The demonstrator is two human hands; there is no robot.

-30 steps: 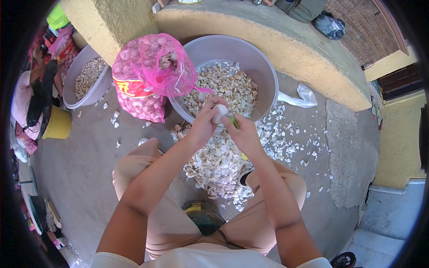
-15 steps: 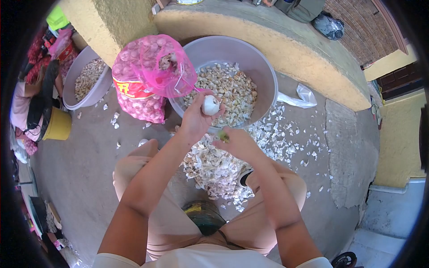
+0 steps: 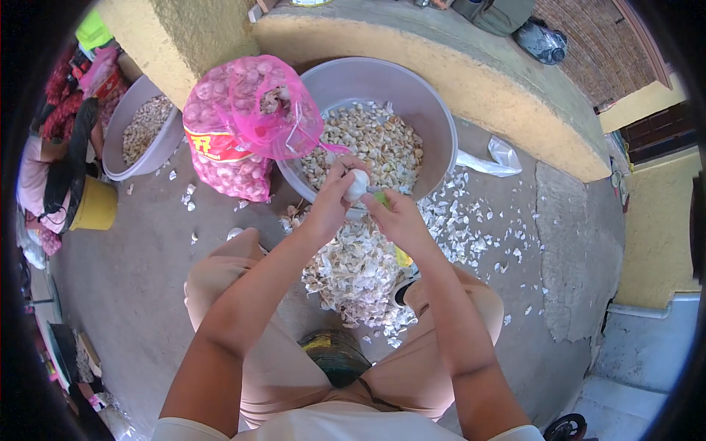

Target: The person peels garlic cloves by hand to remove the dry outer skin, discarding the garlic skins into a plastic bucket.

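My left hand (image 3: 331, 202) is closed around a white garlic bulb (image 3: 357, 185), held over the near rim of a large tub. In my right hand (image 3: 401, 220) is a small green-handled knife (image 3: 380, 197), its short grey blade meeting the bulb's right side; the fingers hide most of the handle. Beyond the hands, the greyish-purple tub (image 3: 434, 110) holds many separated garlic cloves (image 3: 393, 140). A pink mesh sack (image 3: 235, 125) full of garlic bulbs leans against the tub's left side. Below my hands lies a heap of papery garlic skins (image 3: 353, 275).
Loose skins litter the floor to the right, near a white plastic bag (image 3: 500, 158). Behind the tub runs a low yellow ledge (image 3: 412, 55). At left are another tub (image 3: 162, 143) of cloves, a yellow bucket (image 3: 95, 204) and a seated person (image 3: 48, 173).
My right hand has moved up, bringing the knife against the garlic bulb. My left hand has turned the bulb and shifted slightly down. A yellow patch now shows beside my right wrist.
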